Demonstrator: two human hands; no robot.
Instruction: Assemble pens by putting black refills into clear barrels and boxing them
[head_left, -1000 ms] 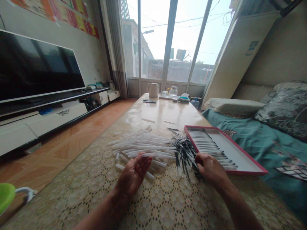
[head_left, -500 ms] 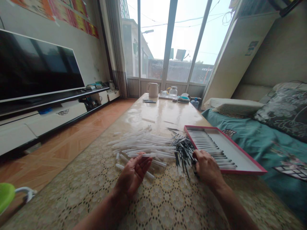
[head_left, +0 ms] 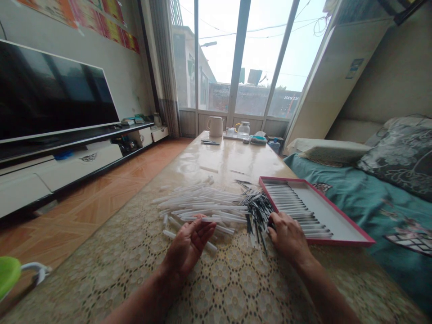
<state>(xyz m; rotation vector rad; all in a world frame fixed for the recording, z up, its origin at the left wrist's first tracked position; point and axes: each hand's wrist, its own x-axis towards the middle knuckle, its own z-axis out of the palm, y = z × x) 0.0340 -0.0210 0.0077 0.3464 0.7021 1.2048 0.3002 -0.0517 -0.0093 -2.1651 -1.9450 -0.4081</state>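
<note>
My left hand (head_left: 189, 245) is palm up, its thumb and fingers closed on a white pen barrel (head_left: 209, 220) that points right. Just beyond it spreads a loose pile of white pen barrels (head_left: 199, 200). My right hand (head_left: 288, 237) is palm down with its fingertips pinched at the right edge of a heap of thin dark pen refills (head_left: 258, 211); whatever lies between those fingertips is hidden. Close behind that hand is a shallow pink-rimmed box (head_left: 326, 204), and a row of white pens with dark ends (head_left: 290, 202) fills its left part.
The long table (head_left: 222, 288) has a patterned cover. At its far end stand a beige jug (head_left: 215, 127), a glass jar (head_left: 243, 129) and a tissue pack (head_left: 258, 138). A bed with a teal cover (head_left: 317, 173) runs along the right, a TV cabinet (head_left: 77, 166) along the left.
My right hand has shifted slightly left, toward the refill heap. The left hand with the pen barrel is almost unmoved.
</note>
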